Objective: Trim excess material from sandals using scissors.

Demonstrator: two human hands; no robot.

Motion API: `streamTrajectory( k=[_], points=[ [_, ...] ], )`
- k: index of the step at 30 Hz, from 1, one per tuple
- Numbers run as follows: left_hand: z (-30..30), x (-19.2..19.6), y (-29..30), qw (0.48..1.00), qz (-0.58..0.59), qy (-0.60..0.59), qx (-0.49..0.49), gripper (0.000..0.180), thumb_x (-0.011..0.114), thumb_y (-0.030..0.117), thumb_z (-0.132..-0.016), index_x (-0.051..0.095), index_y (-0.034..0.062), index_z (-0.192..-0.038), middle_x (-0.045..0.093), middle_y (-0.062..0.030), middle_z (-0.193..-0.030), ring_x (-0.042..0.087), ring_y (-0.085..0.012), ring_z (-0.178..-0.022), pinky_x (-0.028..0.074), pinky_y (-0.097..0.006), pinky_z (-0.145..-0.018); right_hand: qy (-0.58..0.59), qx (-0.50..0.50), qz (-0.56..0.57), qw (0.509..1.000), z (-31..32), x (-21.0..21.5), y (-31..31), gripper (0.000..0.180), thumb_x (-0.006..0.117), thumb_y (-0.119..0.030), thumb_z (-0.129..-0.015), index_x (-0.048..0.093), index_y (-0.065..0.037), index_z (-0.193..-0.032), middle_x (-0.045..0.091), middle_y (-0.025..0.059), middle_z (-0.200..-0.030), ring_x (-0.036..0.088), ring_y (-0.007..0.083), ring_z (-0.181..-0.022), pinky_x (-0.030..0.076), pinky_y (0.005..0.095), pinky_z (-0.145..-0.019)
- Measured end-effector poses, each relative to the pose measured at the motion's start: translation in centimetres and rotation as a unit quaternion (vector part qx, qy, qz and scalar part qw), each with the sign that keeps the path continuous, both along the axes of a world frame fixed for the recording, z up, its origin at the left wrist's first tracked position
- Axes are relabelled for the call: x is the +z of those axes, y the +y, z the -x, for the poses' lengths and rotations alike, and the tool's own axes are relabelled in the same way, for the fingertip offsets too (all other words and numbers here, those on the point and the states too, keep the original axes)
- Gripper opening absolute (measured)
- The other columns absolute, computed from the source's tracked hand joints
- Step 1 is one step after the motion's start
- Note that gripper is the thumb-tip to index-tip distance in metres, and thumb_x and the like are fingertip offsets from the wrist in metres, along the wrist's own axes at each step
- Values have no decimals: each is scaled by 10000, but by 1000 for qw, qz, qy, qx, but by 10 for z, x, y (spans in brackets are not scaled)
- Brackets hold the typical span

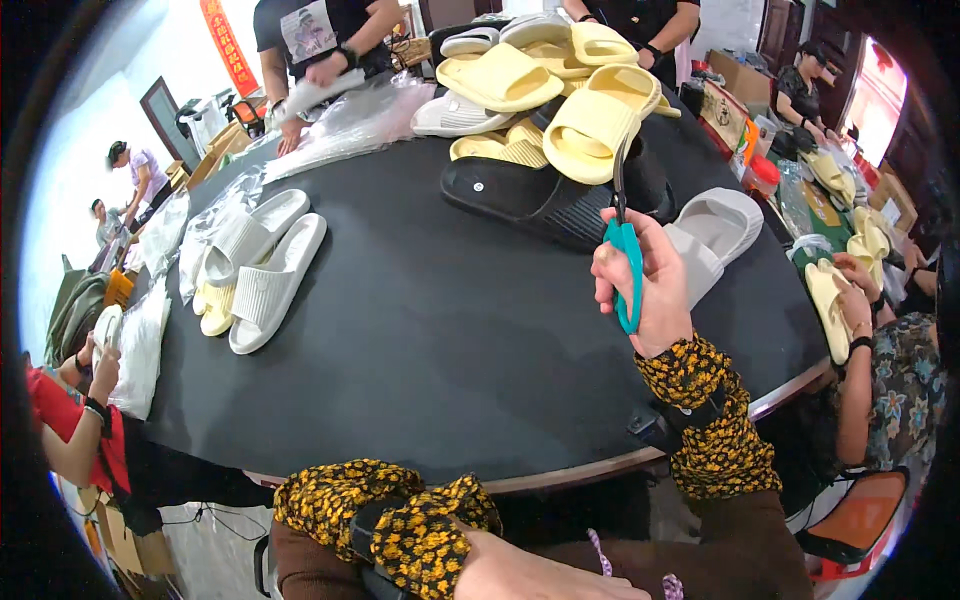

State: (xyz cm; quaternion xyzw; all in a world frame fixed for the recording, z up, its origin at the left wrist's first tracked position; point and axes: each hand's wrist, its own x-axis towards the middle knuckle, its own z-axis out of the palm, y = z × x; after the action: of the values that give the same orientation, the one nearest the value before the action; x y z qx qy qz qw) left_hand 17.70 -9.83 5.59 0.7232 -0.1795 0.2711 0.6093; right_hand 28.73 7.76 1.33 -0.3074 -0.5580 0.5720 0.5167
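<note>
My right hand is raised over the black round table and grips teal-handled scissors with the blades pointing up toward a black slide sandal. A grey slide lies just right of that hand. My left hand rests low at the bottom edge, below the table rim, with nothing visible in it; whether its fingers are apart is unclear. Both forearms wear yellow-and-black floral sleeves.
A heap of pale yellow slides sits at the far side. Two white slides lie at the left beside clear plastic bags. Other people work around the table at left, far side and right, one holding a yellow slide.
</note>
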Motion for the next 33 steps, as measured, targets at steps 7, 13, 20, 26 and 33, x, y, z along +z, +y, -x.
streamTrajectory(
  k=[7,13,20,26,33],
  points=[
    [-7,-9,3,999,-29,-42,-13,204,552,55,-787,581,101,-983,445,-161,-903,455,-330,-837,366,-425,-692,10,18,-5,1000,1,-1,-1,410,611,-107,-830,439,-33,-1195,563,37,-813,524,70,-566,418,187,-475],
    [2,6,13,992,-127,-16,5,95,522,138,-802,569,89,-869,451,-174,-914,461,-314,-804,353,-403,-661,-4,22,9,1000,0,2,-4,401,617,-93,-825,444,-43,-1183,552,20,-795,515,61,-568,409,188,-469],
    [13,14,11,951,-289,-4,109,157,520,220,-736,565,79,-788,479,-162,-914,475,-268,-789,350,-383,-658,-27,14,-4,1000,2,4,-7,410,629,-119,-827,445,-57,-1188,547,13,-792,508,51,-569,408,185,-477],
    [6,0,10,891,-362,-54,269,174,564,257,-670,488,102,-647,497,-135,-893,464,-233,-714,342,-360,-619,-27,16,2,1000,2,3,-5,410,634,-131,-829,450,-62,-1189,545,12,-797,512,52,-571,413,184,-483],
    [11,-9,50,911,-326,-39,250,141,576,193,-653,542,121,-771,461,-115,-868,478,-263,-742,353,-369,-619,-12,17,-2,1000,-1,3,-5,398,626,-120,-830,454,-59,-1184,544,13,-819,512,54,-577,414,182,-489]
  ],
)
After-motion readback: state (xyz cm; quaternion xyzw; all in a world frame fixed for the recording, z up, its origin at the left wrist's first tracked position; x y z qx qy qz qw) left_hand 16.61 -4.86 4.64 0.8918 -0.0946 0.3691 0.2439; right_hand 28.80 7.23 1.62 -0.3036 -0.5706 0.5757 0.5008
